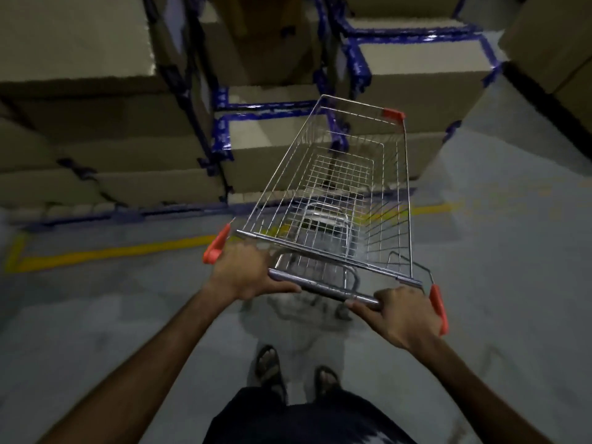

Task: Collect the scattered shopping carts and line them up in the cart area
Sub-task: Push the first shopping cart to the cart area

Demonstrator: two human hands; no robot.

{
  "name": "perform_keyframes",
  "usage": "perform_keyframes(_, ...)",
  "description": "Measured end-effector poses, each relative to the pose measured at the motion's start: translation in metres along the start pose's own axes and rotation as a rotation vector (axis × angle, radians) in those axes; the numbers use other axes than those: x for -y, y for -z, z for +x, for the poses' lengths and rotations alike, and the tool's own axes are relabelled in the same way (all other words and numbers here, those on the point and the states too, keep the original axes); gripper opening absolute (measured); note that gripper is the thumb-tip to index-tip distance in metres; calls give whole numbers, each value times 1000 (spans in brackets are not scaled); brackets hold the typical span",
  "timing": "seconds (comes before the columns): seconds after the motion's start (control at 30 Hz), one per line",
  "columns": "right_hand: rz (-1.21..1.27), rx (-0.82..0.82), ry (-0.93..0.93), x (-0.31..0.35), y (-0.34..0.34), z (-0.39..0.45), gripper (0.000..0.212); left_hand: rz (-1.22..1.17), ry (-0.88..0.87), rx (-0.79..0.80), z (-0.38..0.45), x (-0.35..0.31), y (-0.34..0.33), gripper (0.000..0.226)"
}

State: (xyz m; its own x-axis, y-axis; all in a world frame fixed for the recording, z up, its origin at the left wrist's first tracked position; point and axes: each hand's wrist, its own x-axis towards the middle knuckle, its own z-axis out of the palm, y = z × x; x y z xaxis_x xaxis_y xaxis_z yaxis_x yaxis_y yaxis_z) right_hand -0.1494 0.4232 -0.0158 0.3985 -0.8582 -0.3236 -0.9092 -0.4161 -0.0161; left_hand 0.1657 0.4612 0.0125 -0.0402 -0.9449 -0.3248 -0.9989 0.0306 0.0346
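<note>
Cardboard boxes point(80, 43) sealed with blue tape are stacked at the far left and across the back, some of them seen in blue racking, and a yellow floor line point(112, 251) is painted on the grey floor point(96, 315) in front of them. Just to the right of that line, an orange corner bumper point(217, 245) marks the near left corner of the shopping cart point(339, 187). The left hand point(243, 274) is wrapped around the left end of the cart's metal handle bar point(323, 288), with the fingers curled over the top and the thumb laid along the near side, so the grip is grasping the bar. The cart is seen in the middle of the view, its wire basket angled away towards the upper right, with its far end close to the stacked boxes; nothing is seen inside the basket. Below the handle, two feet in sandals point(269, 366) are seen on the floor. At the right end of the bar, the right hand point(403, 315) is clenched around it in the same way, just beside a second orange bumper point(438, 307). More boxes are stacked at the far right.
</note>
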Motion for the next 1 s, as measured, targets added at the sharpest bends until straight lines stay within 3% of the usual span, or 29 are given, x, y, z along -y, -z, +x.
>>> perform_keyframes(0.2,-55,27,233,5,5,33,94,-35,292,-50,-46,3,-49,99)
perform_keyframes(0.37,-133,65,424,32,31,52,82,-96,512,-111,-96,-5,-72,101)
perform_keyframes(0.5,-225,53,559,64,34,76,89,-189,667,-125,-134,-6,-84,90)
perform_keyframes(0.77,-257,33,920,174,35,105,94,-223,969,-143,-214,25,-112,100)
perform_keyframes(1.0,-358,35,1116,301,33,119,96,-244,1100,-119,-278,84,-133,99)
